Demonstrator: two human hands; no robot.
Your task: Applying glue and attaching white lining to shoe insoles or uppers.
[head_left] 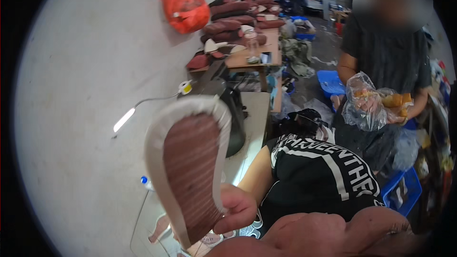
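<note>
A hand [238, 209] grips by its lower edge a brown ribbed shoe sole with a pale cream border [190, 169], raised upright before the grey wall [81, 90]. Beyond it, a wooden desk [271, 50] carries stacked dark red shoe pieces [233, 19], with an orange plastic bag [183, 2] beside them. To the right, a standing person holds a clear plastic bag of food [369, 104].

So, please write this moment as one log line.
right hand: grips shoe sole, held up | left hand: unseen | behind: seated person, standing person with plastic bag
</note>
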